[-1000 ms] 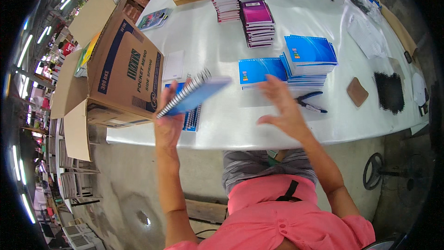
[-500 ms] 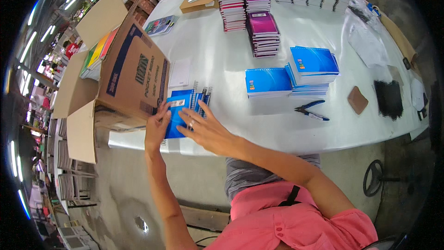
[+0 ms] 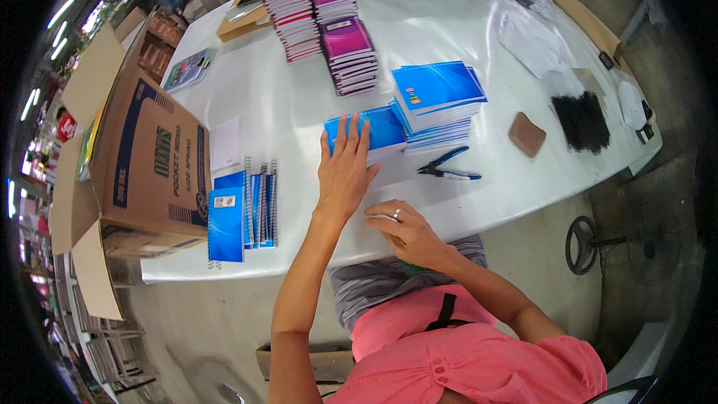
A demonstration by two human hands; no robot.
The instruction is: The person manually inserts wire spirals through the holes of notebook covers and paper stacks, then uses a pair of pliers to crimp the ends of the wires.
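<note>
Blue notebooks (image 3: 384,128) are touched by the spread left hand (image 3: 344,173); the right hand (image 3: 409,236) is loosely curled; any grasp cannot be discerned. Edges are best kept square.

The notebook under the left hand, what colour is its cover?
Bright blue; the notebook shows best in the head view, partly hidden by the left hand.

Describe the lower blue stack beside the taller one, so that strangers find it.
On the white table, find the taller blue notebook stack beyond the pliers. The lower stack sits at its left, the only one under the left hand.
</note>
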